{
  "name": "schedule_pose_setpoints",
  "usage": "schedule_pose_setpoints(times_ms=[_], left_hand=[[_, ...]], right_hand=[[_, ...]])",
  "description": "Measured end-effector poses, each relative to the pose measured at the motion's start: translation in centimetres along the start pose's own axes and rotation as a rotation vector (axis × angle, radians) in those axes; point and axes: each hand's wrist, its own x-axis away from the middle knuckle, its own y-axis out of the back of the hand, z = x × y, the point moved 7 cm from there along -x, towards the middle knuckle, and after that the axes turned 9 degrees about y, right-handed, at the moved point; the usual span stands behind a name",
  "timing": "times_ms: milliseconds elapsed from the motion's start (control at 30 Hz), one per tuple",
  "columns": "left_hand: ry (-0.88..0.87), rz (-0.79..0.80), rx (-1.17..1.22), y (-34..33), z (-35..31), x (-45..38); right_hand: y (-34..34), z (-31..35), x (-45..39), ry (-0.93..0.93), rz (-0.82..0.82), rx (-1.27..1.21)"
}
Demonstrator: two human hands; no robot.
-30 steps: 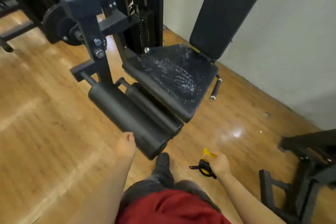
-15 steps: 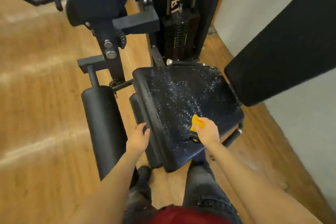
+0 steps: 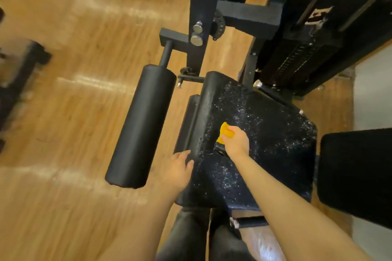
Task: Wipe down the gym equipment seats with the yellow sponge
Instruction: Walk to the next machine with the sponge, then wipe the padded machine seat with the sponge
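Note:
The black padded seat of a leg machine fills the middle of the view, its surface speckled with wet droplets. My right hand grips the yellow sponge and presses it on the seat's left half. A black strap hangs just under that hand. My left hand rests on the seat's left front edge, fingers curled over the rim.
A black roller pad lies left of the seat, a second one tucked under the seat edge. The weight stack and frame stand behind. A black backrest is at right. Wooden floor spreads left; my legs are below.
I have stepped in over the seat. My right hand carried the sponge from beside my leg onto the seat and slid it forward. My left hand took hold of the seat's edge.

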Motion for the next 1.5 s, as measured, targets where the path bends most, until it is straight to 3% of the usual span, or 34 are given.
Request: schedule_pose_setpoints(times_ms=[200, 400, 500, 667, 833, 967, 1267, 1500], left_hand=[[-0.049, -0.013, 0.085, 0.8, -2.1, -3.5], [-0.13, -0.042, 0.078, 1.3, -4.3, -6.8], [-0.19, -0.104, 0.018, 2.0, -5.8, -7.7], [-0.324, -0.258, -0.089, 3.8, -10.2, -8.2], [-0.594, -0.285, -0.333, 2.3, -15.3, -9.0], [-0.622, -0.227, -0.457, -0.3, -15.5, -10.2], [-0.764, -0.31, -0.13, 2.1, -16.0, -13.4], [-0.649, -0.295, 0.03, 5.0, -19.1, -18.3]], right_hand=[[-2.4, 3.8, -5.7, 0.124, -0.063, 0.008], [-5.8, 2.3, -6.9, 0.281, 0.08, 0.26], [-5.1, 2.0, -6.5, 0.333, 0.045, 0.175], [-1.2, -0.9, -5.5, 0.227, -0.227, 0.034], [0.4, -5.5, -5.4, 0.105, -0.221, 0.247], [0.1, -7.6, -6.4, 0.05, -0.203, 0.349], [-2.4, -6.0, -9.6, 0.025, -0.244, 0.297], [-3.0, -6.6, -10.0, 0.004, -0.248, 0.308]])
